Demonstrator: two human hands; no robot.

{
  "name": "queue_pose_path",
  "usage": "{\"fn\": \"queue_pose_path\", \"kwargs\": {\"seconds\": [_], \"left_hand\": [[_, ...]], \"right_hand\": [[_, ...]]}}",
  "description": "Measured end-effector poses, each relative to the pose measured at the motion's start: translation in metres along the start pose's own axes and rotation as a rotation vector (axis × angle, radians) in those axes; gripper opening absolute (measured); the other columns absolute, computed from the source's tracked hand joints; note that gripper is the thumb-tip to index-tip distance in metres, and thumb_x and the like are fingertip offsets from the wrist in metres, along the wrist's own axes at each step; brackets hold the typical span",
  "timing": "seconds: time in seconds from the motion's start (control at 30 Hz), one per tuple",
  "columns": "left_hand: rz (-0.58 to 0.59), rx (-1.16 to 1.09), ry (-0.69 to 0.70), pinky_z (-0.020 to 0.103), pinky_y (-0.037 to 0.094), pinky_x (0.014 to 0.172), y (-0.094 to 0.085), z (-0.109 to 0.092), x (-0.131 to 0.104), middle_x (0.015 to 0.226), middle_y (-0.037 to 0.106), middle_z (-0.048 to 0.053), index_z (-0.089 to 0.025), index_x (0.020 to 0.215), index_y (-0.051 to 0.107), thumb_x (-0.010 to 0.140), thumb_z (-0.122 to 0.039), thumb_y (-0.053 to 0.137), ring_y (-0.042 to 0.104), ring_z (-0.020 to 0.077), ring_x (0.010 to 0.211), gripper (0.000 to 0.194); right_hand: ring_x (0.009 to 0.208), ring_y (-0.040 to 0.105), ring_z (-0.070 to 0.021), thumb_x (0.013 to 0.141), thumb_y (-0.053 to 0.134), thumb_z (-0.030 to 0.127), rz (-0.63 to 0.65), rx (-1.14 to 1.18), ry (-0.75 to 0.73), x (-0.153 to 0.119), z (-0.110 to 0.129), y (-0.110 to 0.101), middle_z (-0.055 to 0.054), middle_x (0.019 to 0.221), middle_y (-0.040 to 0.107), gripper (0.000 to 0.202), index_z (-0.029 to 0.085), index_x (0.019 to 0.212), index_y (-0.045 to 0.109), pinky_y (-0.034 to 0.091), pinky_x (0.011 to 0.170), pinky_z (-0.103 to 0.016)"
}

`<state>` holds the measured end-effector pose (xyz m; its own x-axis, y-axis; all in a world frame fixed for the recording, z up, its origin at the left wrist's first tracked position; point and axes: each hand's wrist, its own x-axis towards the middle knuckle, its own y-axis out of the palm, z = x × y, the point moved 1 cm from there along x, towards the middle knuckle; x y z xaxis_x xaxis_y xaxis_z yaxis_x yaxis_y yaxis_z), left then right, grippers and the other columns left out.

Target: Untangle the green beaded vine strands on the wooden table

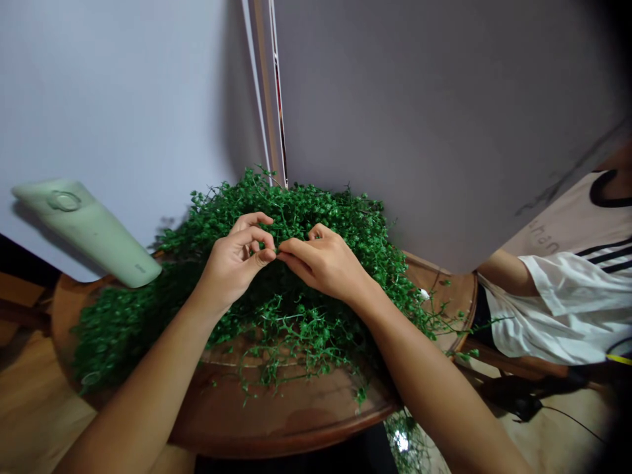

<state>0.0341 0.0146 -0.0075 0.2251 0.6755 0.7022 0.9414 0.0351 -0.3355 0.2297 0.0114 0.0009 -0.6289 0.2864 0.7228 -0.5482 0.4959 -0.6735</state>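
Both left hand [234, 260] and right hand [328, 263] pinch, fingers near-closed; I can't tell on what. Green foliage [336, 214] on worktop [247, 418], 8 round to 4 o'clock. Likely light, springy; grip by stalks.

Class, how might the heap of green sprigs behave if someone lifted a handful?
The heap of green sprigs would probably feel light, given its thin stems and small leaves. It would likely snag and drag neighbours along, since the stems interlace. Ends may trail loosely, as some stick out past the table.
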Motion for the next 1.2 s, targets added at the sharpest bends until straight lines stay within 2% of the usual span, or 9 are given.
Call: {"fn": "queue_pose_path", "kwargs": {"seconds": [0.13, 0.27, 0.43, 0.53, 0.73, 0.87, 1.03, 1.1, 1.2], "left_hand": [[-0.015, 0.143, 0.104, 0.029, 0.047, 0.071, 0.003, -0.008, -0.002, 0.117, 0.060, 0.009, -0.019, 0.084, 0.062, 0.096, -0.055, 0.062, 0.057, 0.0171, 0.087, 0.038], [-0.134, 0.295, 0.264, 0.032, 0.049, 0.077, 0.007, -0.019, -0.004, 0.106, 0.062, 0.008, -0.020, 0.084, 0.059, 0.100, -0.047, 0.058, 0.060, 0.0203, 0.095, 0.031], [-0.264, 0.449, 0.414, 0.034, 0.052, 0.083, 0.008, -0.022, -0.007, 0.099, 0.063, 0.006, -0.020, 0.082, 0.058, 0.099, -0.031, 0.060, 0.062, 0.0209, 0.093, 0.021], [-0.336, 0.475, 0.457, 0.034, 0.054, 0.079, 0.010, -0.019, -0.009, 0.096, 0.064, 0.006, -0.020, 0.080, 0.059, 0.099, -0.029, 0.061, 0.063, 0.0206, 0.090, 0.021], [-0.454, 0.471, 0.478, 0.032, 0.052, 0.073, 0.011, -0.017, -0.014, 0.094, 0.064, 0.006, -0.020, 0.077, 0.060, 0.099, -0.037, 0.063, 0.063, 0.0190, 0.087, 0.028], [-0.391, 0.396, 0.443, 0.032, 0.052, 0.075, 0.010, -0.015, -0.012, 0.097, 0.063, 0.006, -0.020, 0.080, 0.061, 0.099, -0.043, 0.063, 0.062, 0.0189, 0.088, 0.029], [-0.316, 0.328, 0.383, 0.032, 0.049, 0.073, 0.010, -0.011, -0.006, 0.099, 0.062, 0.006, -0.020, 0.082, 0.061, 0.098, -0.046, 0.063, 0.061, 0.0194, 0.091, 0.030], [-0.300, 0.288, 0.352, 0.031, 0.048, 0.071, 0.010, -0.009, -0.005, 0.100, 0.062, 0.006, -0.020, 0.081, 0.060, 0.097, -0.047, 0.064, 0.060, 0.0189, 0.090, 0.031], [-0.288, 0.272, 0.337, 0.031, 0.046, 0.068, 0.010, -0.009, -0.004, 0.100, 0.062, 0.006, -0.020, 0.081, 0.060, 0.096, -0.051, 0.064, 0.059, 0.0186, 0.086, 0.035]], "right_hand": [[0.057, 0.024, -0.0148, 0.109, 0.039, 0.028, -0.023, -0.005, 0.013, 0.000, 0.002, 0.000, 0.005, 0.057, 0.045, 0.036, 0.018, 0.084, 0.061, 0.028, 0.071, -0.030], [0.059, 0.022, -0.0153, 0.108, 0.039, 0.026, -0.032, 0.056, 0.022, 0.001, 0.006, -0.001, 0.005, 0.057, 0.038, 0.033, 0.018, 0.084, 0.060, 0.028, 0.071, -0.029], [0.060, 0.020, -0.0147, 0.107, 0.039, 0.024, -0.036, 0.147, 0.025, 0.002, 0.009, -0.002, 0.006, 0.059, 0.037, 0.031, 0.018, 0.085, 0.060, 0.028, 0.073, -0.029], [0.059, 0.020, -0.0141, 0.106, 0.039, 0.023, -0.047, 0.187, 0.026, 0.003, 0.012, -0.002, 0.006, 0.060, 0.037, 0.030, 0.018, 0.084, 0.060, 0.028, 0.072, -0.030], [0.059, 0.021, -0.0136, 0.107, 0.039, 0.023, -0.050, 0.197, 0.036, 0.005, 0.017, -0.003, 0.006, 0.060, 0.039, 0.030, 0.018, 0.089, 0.062, 0.028, 0.071, -0.029], [0.059, 0.020, -0.0141, 0.110, 0.039, 0.025, -0.093, 0.102, 0.042, 0.003, 0.014, 0.001, 0.006, 0.060, 0.047, 0.031, 0.017, 0.093, 0.063, 0.027, 0.069, -0.029], [0.058, 0.024, -0.0147, 0.109, 0.041, 0.019, -0.128, 0.060, 0.018, -0.001, 0.006, 0.011, 0.005, 0.067, 0.058, 0.023, 0.017, 0.115, 0.063, 0.028, 0.068, -0.029], [0.058, 0.025, -0.0147, 0.108, 0.042, 0.018, -0.141, 0.071, 0.015, -0.001, 0.006, 0.012, 0.005, 0.066, 0.057, 0.023, 0.016, 0.115, 0.064, 0.028, 0.068, -0.028], [0.057, 0.027, -0.0133, 0.107, 0.045, 0.022, -0.147, 0.138, 0.029, 0.000, 0.007, 0.009, 0.006, 0.062, 0.050, 0.023, 0.016, 0.099, 0.065, 0.031, 0.069, -0.028]]}}
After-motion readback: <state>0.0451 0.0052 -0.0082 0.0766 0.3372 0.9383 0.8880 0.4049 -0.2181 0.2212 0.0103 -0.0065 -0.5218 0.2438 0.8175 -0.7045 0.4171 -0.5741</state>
